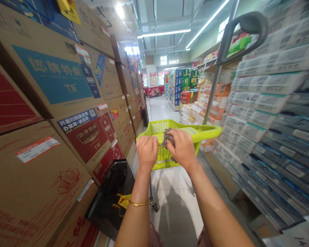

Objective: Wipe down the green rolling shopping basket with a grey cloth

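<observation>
In front of me is a lime-green plastic shopping basket [164,164] with perforated walls, part of a wheeled cart. My left hand [146,151] is closed over its near rim, at the left. My right hand [182,145] is closed round a crumpled grey-brown cloth [168,138] and rests on the near rim, right of the left hand. Some of the cloth hangs below the rim. A tall metal pole with a grey loop handle [257,25] rises at the basket's right side. A pale item inside the basket is partly hidden behind my right hand.
Stacked cardboard cartons [59,75] line the left side. A black bag [113,192] stands on the floor against them. On the right are tall stacks of plastic-wrapped packs [260,103]. The tiled aisle [158,106] leads ahead to shelves of blue and green packages [181,82].
</observation>
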The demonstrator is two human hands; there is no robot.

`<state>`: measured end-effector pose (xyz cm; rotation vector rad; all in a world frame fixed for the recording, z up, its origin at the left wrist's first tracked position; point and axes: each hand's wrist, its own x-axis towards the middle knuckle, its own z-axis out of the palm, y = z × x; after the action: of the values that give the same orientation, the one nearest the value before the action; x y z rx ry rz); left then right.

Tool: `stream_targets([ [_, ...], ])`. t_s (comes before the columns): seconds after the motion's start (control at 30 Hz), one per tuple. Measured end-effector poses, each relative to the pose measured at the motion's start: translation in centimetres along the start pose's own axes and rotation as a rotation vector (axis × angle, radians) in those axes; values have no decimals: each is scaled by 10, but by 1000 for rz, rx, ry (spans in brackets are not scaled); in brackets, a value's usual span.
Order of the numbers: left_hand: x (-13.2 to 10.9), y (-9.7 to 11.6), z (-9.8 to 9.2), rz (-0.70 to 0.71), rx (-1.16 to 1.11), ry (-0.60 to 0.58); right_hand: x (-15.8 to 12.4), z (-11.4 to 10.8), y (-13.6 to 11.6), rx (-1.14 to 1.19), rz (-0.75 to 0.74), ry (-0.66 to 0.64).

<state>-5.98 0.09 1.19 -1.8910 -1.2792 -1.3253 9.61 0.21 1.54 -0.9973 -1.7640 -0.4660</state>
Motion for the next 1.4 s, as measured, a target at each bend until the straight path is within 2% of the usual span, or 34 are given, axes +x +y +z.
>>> stream_targets([
  [0.13,-2,2,-1,-11,0,-3,-3,-8,25,-12,214,204],
  [0.27,-3,6,-1,-36,23,3,-6,-5,17,-36,271,255],
  [0.37,-3,8,-2,-48,30,-1,-7,3,-6,-79,251,227],
  [0.47,-3,10,-3,-52,27,-7,-7,13,-28,-101,171,195],
  [0.57,-4,10,-4,-52,17,-9,-8,21,-35,-112,93,216],
  [0.73,-4,8,-4,-9,16,-23,-7,16,-16,-88,53,206],
  [0.93,-4,8,-3,-13,1,-26,-5,-8,26,-59,286,306],
  [1.03,-4,9,-4,-35,-8,-16,-6,-11,31,-53,322,351],
  [1.17,-4,10,-4,-59,0,-19,-5,0,8,-29,286,301],
  [1.3,-4,11,-3,-62,8,-16,-5,15,-26,26,172,191],
  [1.4,-4,10,-4,-59,-12,-10,-5,21,-37,47,127,151],
])
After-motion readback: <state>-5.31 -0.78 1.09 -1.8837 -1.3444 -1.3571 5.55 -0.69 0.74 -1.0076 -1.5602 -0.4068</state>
